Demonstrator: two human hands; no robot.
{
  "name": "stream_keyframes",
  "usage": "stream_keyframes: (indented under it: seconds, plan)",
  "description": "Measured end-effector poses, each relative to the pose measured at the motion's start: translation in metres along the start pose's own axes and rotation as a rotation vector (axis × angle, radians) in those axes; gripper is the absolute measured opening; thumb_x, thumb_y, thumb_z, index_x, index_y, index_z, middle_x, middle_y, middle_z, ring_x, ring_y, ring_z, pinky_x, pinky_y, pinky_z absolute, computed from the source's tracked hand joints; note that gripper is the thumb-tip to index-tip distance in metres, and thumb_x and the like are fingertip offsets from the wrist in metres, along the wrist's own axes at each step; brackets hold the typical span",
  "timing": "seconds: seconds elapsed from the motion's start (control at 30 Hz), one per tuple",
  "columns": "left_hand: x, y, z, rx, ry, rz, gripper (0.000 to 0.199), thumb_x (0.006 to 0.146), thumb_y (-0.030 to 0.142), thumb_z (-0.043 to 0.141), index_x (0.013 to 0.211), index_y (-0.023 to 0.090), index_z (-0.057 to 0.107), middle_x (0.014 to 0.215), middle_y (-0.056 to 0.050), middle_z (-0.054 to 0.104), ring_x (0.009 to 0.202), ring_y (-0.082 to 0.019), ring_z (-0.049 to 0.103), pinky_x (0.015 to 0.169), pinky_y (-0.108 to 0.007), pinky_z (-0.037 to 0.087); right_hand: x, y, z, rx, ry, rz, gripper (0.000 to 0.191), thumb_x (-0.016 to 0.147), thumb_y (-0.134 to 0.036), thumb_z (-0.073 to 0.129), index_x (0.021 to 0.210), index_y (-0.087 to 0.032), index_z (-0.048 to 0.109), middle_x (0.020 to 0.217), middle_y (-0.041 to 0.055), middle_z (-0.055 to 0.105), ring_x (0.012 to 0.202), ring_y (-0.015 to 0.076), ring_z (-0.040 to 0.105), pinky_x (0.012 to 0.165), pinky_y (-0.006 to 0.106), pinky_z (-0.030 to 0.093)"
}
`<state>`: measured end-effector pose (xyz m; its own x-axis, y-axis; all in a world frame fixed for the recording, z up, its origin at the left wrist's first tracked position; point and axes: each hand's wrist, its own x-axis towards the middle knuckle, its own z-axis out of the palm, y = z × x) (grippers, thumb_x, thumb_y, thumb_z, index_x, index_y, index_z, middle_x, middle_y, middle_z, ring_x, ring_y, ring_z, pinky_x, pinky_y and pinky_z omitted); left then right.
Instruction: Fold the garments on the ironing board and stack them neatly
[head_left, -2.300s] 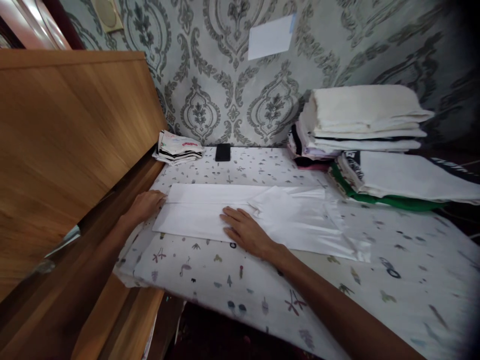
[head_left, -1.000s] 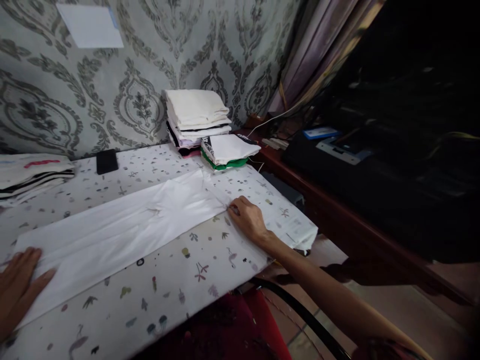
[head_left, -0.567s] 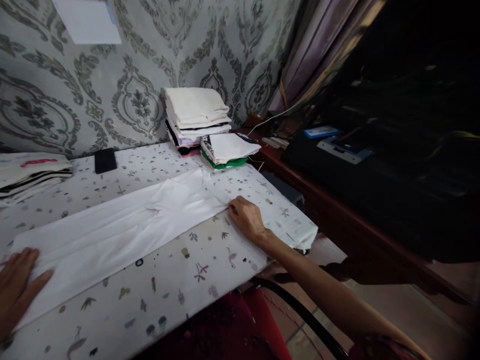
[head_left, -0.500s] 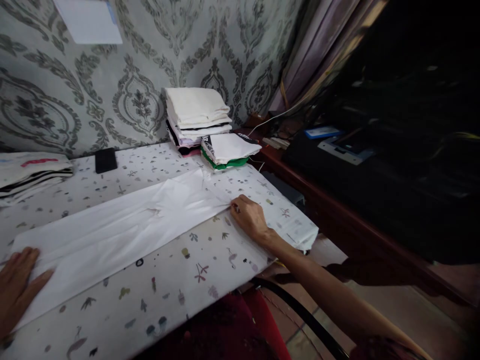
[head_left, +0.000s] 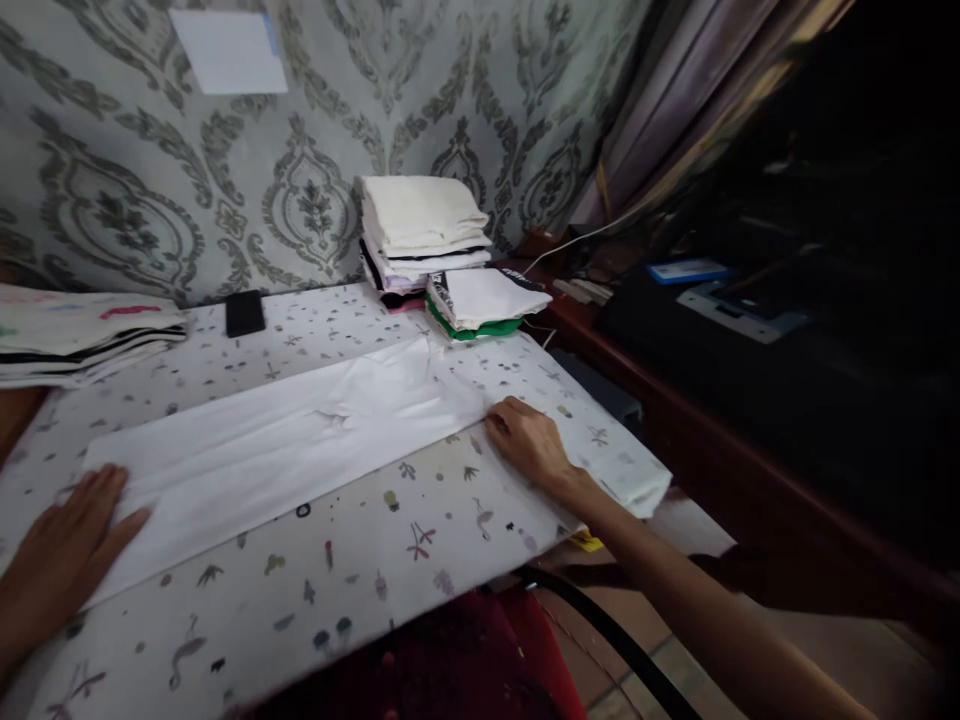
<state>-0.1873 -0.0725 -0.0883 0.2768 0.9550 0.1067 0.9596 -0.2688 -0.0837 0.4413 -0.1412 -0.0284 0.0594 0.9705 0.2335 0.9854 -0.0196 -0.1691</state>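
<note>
A white garment [head_left: 292, 430], folded into a long strip with creases near its middle and right part, lies across the patterned tablecloth [head_left: 420, 590]. My left hand [head_left: 75, 560] rests flat on its left end, fingers stretched out and thumb apart. At the opposite end, my right hand [head_left: 529, 440] pinches the garment's corner between thumb and fingers, low over the table. The inside of that pinch is partly hidden.
Behind the garment stand a tall stack of folded clothes [head_left: 424, 215] and a lower one [head_left: 491, 300] with a green piece. Another folded stack [head_left: 90, 330] lies at the left, beside a black phone [head_left: 245, 314]. A dark red wooden ledge [head_left: 675, 400] runs along the right.
The view has shifted left, so everything appears further right. The garment's right end looks less drawn out at my right hand. Both hands keep their places on it.
</note>
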Motion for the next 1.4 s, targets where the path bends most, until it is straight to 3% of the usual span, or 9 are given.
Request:
stream_keyframes:
  seconds: [0.13,0.23,0.47,0.67,0.83,0.97,1.1,1.23,1.4]
  plan:
    - [0.003,0.032,-0.025,-0.068,-0.053,-0.13,0.079,0.092,0.053,0.022,0.157,0.008,0.026,0.16,-0.016,0.035,0.15,-0.03,0.029,0.117,-0.052,0.033,0.006,-0.014,0.002,0.061,0.15,-0.154,0.037,0.098,-0.031,0.043,0.126,-0.016,0.061,0.119,0.0152,0.067,0.11,0.0282,0.063,0.089,0.041,0.054]
    - [0.004,0.045,-0.04,-0.067,-0.097,-0.152,0.079,0.094,0.054,0.02,0.154,0.003,0.031,0.162,-0.018,0.031,0.152,-0.031,0.025,0.119,-0.052,0.029,0.014,-0.029,0.013,0.081,0.132,-0.396,0.051,0.102,-0.036,0.037,0.148,-0.014,0.042,0.15,0.0181,0.049,0.141,0.0289,0.042,0.112,0.049,0.042]
    - [0.002,0.048,-0.034,-0.136,-0.054,-0.178,0.078,0.094,0.058,0.027,0.154,0.009,0.034,0.162,-0.016,0.033,0.153,-0.031,0.021,0.121,-0.051,0.024,0.022,-0.027,0.041,-0.047,-0.086,-0.526,0.066,0.104,-0.052,0.029,0.157,-0.014,0.029,0.159,0.0156,0.038,0.149,0.0261,0.031,0.119,0.049,0.033]
    - [0.001,0.036,-0.054,-0.807,0.147,-0.412,0.07,0.094,0.061,0.036,0.15,0.021,0.039,0.161,-0.011,0.036,0.147,-0.026,0.036,0.119,-0.043,0.032,0.029,-0.042,0.048,0.01,0.096,-0.532,0.065,0.101,-0.053,0.033,0.155,-0.016,0.036,0.154,0.0183,0.044,0.145,0.0326,0.039,0.119,0.057,0.03]
    - [0.022,0.004,-0.077,-1.09,0.287,-0.775,0.044,0.088,0.048,0.054,0.118,0.017,0.061,0.113,-0.012,0.07,0.103,-0.021,0.068,0.082,-0.031,0.054,0.033,-0.135,0.045,0.294,0.097,-0.696,0.044,0.102,-0.042,0.04,0.138,-0.021,0.055,0.143,0.0161,0.056,0.13,0.0305,0.055,0.103,0.052,0.051]
    - [0.052,-0.017,-0.077,-0.954,0.124,-0.818,0.025,0.078,0.034,0.067,0.094,0.015,0.065,0.069,0.001,0.062,0.058,-0.012,0.057,0.054,-0.022,0.042,0.022,-0.253,0.031,0.368,-0.174,-1.048,0.031,0.099,-0.033,0.054,0.125,-0.018,0.061,0.134,0.0164,0.062,0.12,0.0277,0.059,0.096,0.043,0.053]
    - [0.082,-0.023,-0.072,-0.836,0.068,-0.809,0.016,0.073,0.026,0.071,0.081,0.016,0.063,0.055,0.005,0.053,0.048,-0.01,0.048,0.048,-0.021,0.034,0.011,-0.354,0.028,0.282,-0.281,-1.239,0.025,0.097,-0.033,0.059,0.11,-0.012,0.064,0.115,0.0149,0.066,0.107,0.0264,0.059,0.085,0.039,0.054]
    - [0.1,-0.022,-0.066,-0.73,0.014,-0.783,0.019,0.069,0.027,0.076,0.078,0.017,0.063,0.062,0.003,0.059,0.053,-0.012,0.053,0.05,-0.022,0.037,0.007,-0.404,0.035,0.211,-0.288,-1.209,0.019,0.097,-0.019,0.053,0.107,-0.007,0.064,0.109,0.0174,0.065,0.104,0.0278,0.058,0.08,0.038,0.054]
    - [0.109,-0.022,-0.061,-0.644,-0.026,-0.759,0.026,0.06,0.025,0.082,0.076,0.019,0.062,0.071,-0.001,0.064,0.067,-0.017,0.06,0.055,-0.024,0.039,0.008,-0.423,0.039,0.187,-0.308,-1.108,0.024,0.095,-0.007,0.045,0.113,-0.006,0.062,0.11,0.0193,0.067,0.103,0.0275,0.06,0.076,0.038,0.055]
